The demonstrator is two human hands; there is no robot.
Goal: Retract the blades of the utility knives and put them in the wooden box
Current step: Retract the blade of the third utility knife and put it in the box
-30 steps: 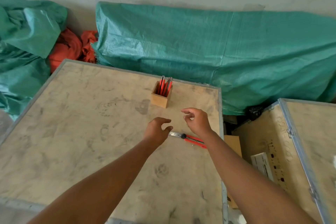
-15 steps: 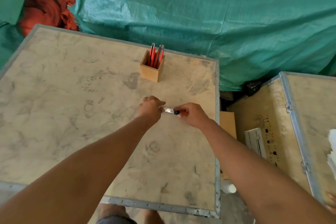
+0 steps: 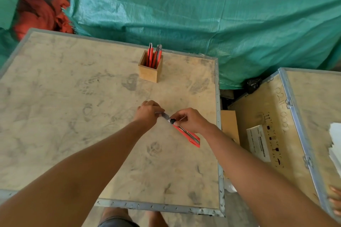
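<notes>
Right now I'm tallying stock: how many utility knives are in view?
4, possibly more hidden: one utility knife held by both hands, three knives standing in the wooden box.

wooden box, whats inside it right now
The wooden box holds several red utility knives standing upright, tops sticking out above the rim. Their lower ends and the box bottom are hidden.

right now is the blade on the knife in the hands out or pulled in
Out. On the knife, bare metal runs from the red handle toward the left hand, while the right hand pinches beside the black slider.
</notes>
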